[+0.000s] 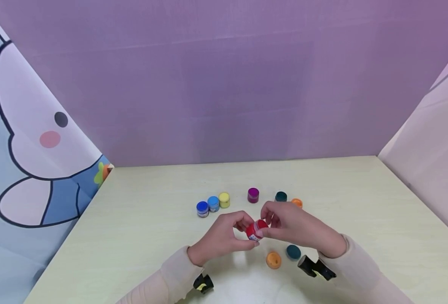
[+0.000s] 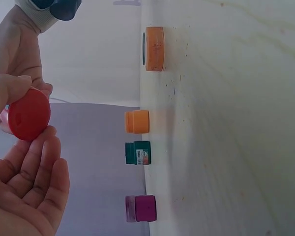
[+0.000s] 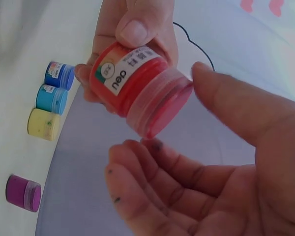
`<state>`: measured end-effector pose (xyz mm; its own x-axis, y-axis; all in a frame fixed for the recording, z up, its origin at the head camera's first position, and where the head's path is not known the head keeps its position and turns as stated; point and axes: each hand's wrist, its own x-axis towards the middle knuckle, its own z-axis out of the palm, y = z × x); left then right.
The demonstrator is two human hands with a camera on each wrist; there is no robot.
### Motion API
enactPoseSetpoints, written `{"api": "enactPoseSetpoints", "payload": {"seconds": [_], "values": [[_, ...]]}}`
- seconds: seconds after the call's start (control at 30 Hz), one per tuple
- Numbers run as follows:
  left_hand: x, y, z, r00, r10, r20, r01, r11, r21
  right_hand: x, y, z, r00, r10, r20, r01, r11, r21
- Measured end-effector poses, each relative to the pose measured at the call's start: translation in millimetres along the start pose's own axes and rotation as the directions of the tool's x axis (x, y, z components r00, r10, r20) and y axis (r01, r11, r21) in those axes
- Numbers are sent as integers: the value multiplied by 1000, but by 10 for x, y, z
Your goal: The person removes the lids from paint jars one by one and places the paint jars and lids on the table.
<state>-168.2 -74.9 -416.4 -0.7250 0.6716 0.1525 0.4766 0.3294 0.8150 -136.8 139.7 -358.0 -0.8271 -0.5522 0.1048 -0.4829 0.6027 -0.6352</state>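
A small red paint jar (image 1: 252, 232) is held up over the table between both hands. My left hand (image 1: 224, 234) grips its body, thumb across the white label in the right wrist view. My right hand (image 1: 294, 226) has its thumb and a fingertip at opposite edges of the jar's lid (image 3: 160, 105), the other fingers loosely bent. Clear-rimmed, the lid still sits on the jar, which is tilted. The left wrist view shows a round red end (image 2: 29, 114) of the jar. Below the hands lie an orange lid (image 1: 273, 260) and a dark teal lid (image 1: 293, 252).
Blue (image 1: 203, 209), light blue (image 1: 213, 203) and yellow (image 1: 224, 199) jars stand together at left. A purple jar (image 1: 253, 195) stands behind the hands. Farther right are a teal jar (image 1: 281, 196) and an orange jar (image 1: 297, 203), partly hidden by the right hand. A purple backdrop (image 1: 246, 105) borders the table.
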Motion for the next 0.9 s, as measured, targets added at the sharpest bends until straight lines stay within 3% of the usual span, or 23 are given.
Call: {"api": "enactPoseSetpoints", "payload": {"seconds": [0.27, 0.53, 0.9], "values": [[-4, -12, 4, 1000, -4, -3, 4, 1000, 2, 7, -14, 6, 1000, -1, 31, 0, 1000, 11], [-4, -19, 4, 1000, -6, -7, 6, 1000, -6, 12, -8, 31, 997, -77, 14, 77, 997, -28], [5, -28, -1, 1000, -2, -7, 2, 1000, -15, 24, 15, 44, 992, -125, -2, 125, 992, -27]]}}
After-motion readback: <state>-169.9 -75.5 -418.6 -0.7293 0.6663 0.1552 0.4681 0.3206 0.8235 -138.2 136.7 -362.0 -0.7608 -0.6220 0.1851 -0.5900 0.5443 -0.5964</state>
